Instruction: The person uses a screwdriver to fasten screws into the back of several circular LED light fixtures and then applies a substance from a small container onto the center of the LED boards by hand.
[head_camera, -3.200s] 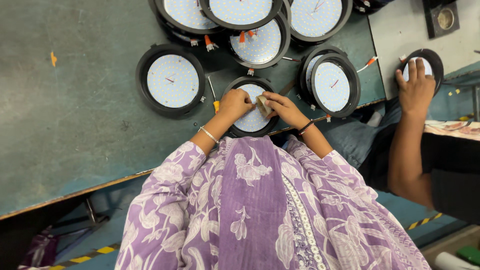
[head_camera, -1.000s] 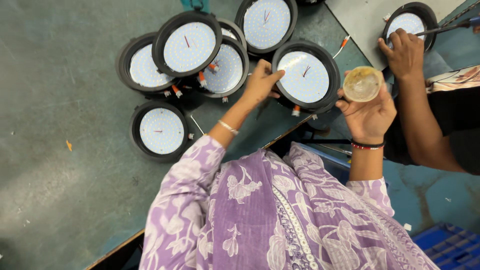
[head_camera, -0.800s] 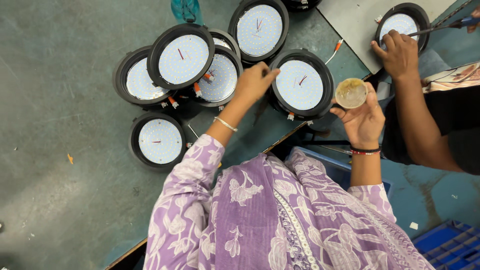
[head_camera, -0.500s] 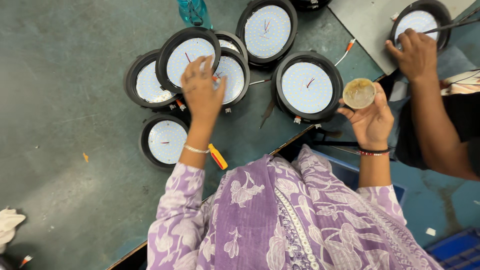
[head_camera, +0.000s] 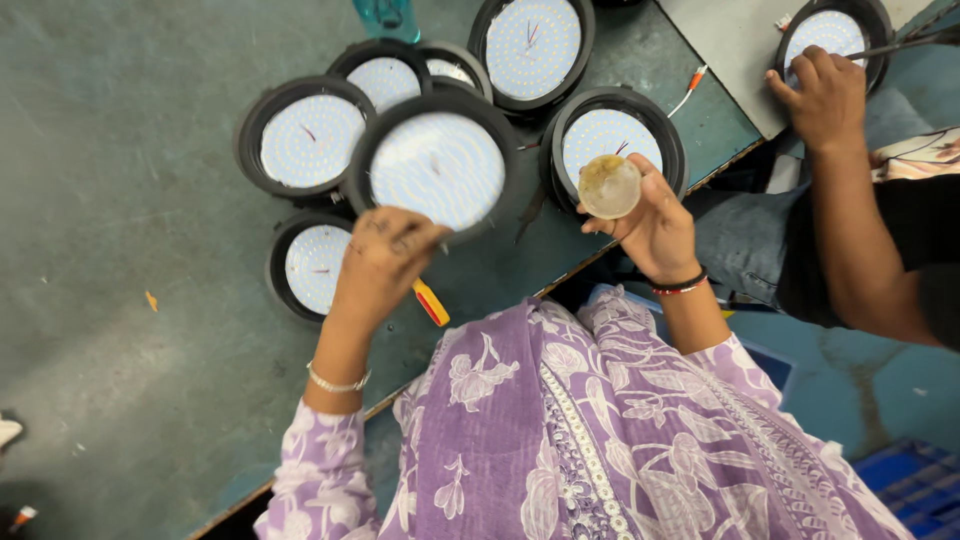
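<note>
Left hand (head_camera: 385, 262) grips the lower rim of a round black lamp housing with a white LED disc (head_camera: 437, 165), lifted above similar lamps (head_camera: 305, 140) crowding the green worktable (head_camera: 110, 170). Right hand (head_camera: 655, 220) fingers close around a small round clear tub of yellowish paste (head_camera: 609, 186). A co-worker's hand (head_camera: 822, 92) presses another lamp at top right.

Round black-rimmed lamp (head_camera: 437, 165) raised, small, perhaps paste-filled, pot (head_camera: 609, 186) upright

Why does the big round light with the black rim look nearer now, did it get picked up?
Yes. The left hand has lifted the round light off the others, toward the camera.
</note>
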